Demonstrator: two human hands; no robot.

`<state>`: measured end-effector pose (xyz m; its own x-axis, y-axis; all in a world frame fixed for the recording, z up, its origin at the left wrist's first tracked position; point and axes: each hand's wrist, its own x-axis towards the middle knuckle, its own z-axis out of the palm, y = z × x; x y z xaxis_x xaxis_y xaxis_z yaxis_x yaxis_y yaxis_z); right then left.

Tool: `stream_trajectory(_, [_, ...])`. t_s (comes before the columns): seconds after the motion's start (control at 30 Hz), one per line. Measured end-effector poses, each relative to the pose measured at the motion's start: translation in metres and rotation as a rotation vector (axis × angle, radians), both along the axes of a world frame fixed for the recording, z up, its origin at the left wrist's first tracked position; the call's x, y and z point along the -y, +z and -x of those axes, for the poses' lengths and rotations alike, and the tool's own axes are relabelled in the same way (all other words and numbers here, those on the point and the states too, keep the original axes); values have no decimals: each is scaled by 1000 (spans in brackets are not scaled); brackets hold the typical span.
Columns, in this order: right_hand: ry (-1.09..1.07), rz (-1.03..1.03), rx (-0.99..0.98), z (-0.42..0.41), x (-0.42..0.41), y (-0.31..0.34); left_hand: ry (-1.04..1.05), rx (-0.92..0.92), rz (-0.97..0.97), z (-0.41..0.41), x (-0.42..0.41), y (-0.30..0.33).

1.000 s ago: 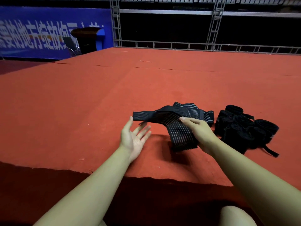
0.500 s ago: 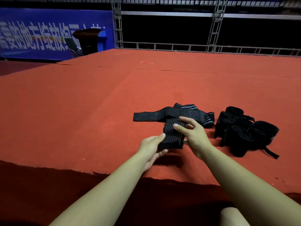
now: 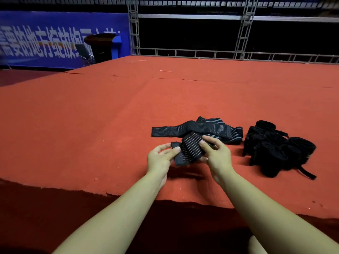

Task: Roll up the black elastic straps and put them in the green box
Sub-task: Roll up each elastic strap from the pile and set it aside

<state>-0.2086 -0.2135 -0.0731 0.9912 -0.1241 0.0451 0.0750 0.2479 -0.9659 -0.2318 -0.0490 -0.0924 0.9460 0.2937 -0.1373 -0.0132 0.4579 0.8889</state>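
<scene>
Left hand: the left hand [image 3: 161,158] is raised just above the red carpet, thumb and fingers pinching the near end of a black strap with thin pale stripes.
Right hand: the right hand [image 3: 216,153] grasps the same strap from the other side, thumb on top of the striped cloth, fingers curled under it.
Held strap: the strap [image 3: 189,150] is bunched between the two hands, and its plain dark end patch sticks out by the left thumb. It is lifted off the carpet and throws a dark shadow on the cloth below.
Loose straps: more striped straps [image 3: 200,128] lie flat on the carpet just behind the hands. One long band runs out to the left, and the others overlap at the right end. Whether the held strap is joined to them I cannot tell.
Dark pile: a heap of black straps [image 3: 278,147] sits to the right of the hands, near the loose ones but apart from them. Several look rolled, and one thin tail trails out toward the near right.
Carpet: the red carpet [image 3: 91,125] covers a raised platform whose near edge runs across below the forearms.
Background: a blue banner [image 3: 45,39] with white characters hangs at far left, a dark lectern [image 3: 100,46] stands before it, and a metal truss frame [image 3: 244,30] runs along the back.
</scene>
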Motion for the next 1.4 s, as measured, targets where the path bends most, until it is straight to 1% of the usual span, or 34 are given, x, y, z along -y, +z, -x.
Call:
stream_trajectory(0.07, [-65, -81, 33, -3, 4, 2, 51, -8, -6, -2, -9, -1])
stream_trajectory(0.17, [-63, -144, 66, -10, 14, -2, 77, 4, -32, -5, -22, -3])
stream_trajectory(0.3, [-32, -70, 106, -11, 20, 2, 105, 28, -117, -10, -38, -5])
stream_trajectory(0.4, [-40, -16, 89, -14, 27, 2, 120, 44, -151, -13, -55, -7])
stream_trajectory(0.47, [-41, 119, 71, -15, 32, -4, 154, 38, -188, -13, -68, -7])
stream_trajectory(0.57, [-113, 502, 32, -11, 35, -19, 220, 0, -292, -14, -89, -13])
stream_trajectory(0.63, [-213, 709, -12, -7, 34, -33, 247, -44, -414, -14, -102, -20])
stream_trajectory(0.67, [-270, 775, -59, -4, 33, -38, 253, -69, -480, -14, -108, -24])
stream_trajectory(0.73, [-388, 842, -138, 2, 30, -44, 261, -105, -587, -14, -116, -29])
stream_trajectory(0.8, [-467, 904, -115, 5, 28, -46, 274, -128, -670, -14, -122, -33])
stream_trajectory(0.87, [-445, 998, -93, 2, 29, -47, 277, -142, -744, -13, -126, -35])
stream_trajectory(0.97, [-272, 1151, -161, -13, 37, -48, 258, -153, -799, -13, -132, -38])
stream_trajectory(1.03, [-226, 1170, -242, -25, 46, -47, 263, -167, -813, -14, -135, -41])
stream_trajectory(1.2, [-266, 1108, -381, -40, 61, -41, 278, -196, -860, -12, -141, -45])
stream_trajectory(1.3, [-258, 1029, -389, -41, 63, -42, 273, -180, -909, -12, -141, -44])
stream_trajectory(1.4, [-317, 934, -359, -36, 61, -41, 308, -174, -937, -12, -143, -40])
